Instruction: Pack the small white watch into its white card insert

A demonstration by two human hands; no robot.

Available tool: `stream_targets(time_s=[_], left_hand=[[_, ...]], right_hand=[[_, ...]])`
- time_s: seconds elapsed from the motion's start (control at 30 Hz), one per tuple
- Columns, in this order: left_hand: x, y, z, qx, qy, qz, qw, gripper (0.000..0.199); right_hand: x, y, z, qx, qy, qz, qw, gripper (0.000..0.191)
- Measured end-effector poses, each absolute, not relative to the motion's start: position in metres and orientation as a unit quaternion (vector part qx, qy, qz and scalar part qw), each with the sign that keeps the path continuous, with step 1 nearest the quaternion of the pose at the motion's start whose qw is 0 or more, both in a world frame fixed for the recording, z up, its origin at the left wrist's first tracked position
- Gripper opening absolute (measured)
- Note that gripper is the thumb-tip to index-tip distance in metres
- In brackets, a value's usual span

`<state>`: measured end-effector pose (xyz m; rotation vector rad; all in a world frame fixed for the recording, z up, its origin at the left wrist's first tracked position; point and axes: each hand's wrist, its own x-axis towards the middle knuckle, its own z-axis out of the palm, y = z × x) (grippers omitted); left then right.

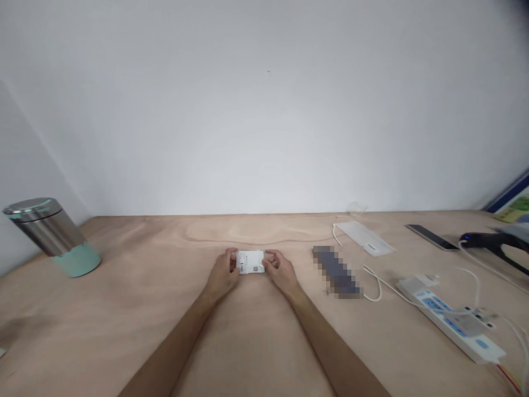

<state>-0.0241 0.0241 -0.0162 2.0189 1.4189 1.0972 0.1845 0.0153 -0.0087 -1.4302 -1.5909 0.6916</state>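
A small white box (252, 261) with printed labels and what looks like a clear wrapper lies at the middle of the wooden table. My left hand (225, 270) grips its left end, the fingers curled behind and the thumb in front. On the opposite end, my right hand (281, 268) pinches the box between thumb and fingers. Both forearms come in from the lower edge. The print is too small to read.
To the right lie a pixelated dark phone-shaped object (336, 273), a clear plastic sleeve (366, 237), a dark phone (432, 237) and a power strip (450, 320) with white cables. A steel and mint-green tumbler (61, 237) stands at left. A white wall (248, 138) backs the table (124, 309).
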Motion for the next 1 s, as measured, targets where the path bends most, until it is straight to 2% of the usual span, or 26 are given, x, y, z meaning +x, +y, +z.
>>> stream_targets(time_s=[0.3,0.7,1.0], left_hand=[[-0.0222,0.0202,-0.0132,0.751,0.524,0.377,0.138,0.043],[-0.0219,0.0167,-0.0092,0.763,0.509,0.383,0.113,0.043],[-0.0226,0.0175,-0.006,0.774,0.511,0.356,0.116,0.028]], right_hand=[[0.1861,0.0162,-0.0108,-0.575,-0.645,0.255,0.434,0.032],[0.186,0.0156,-0.0088,-0.555,-0.663,0.233,0.444,0.025],[0.1852,0.0142,-0.0058,-0.546,-0.667,0.23,0.452,0.022]])
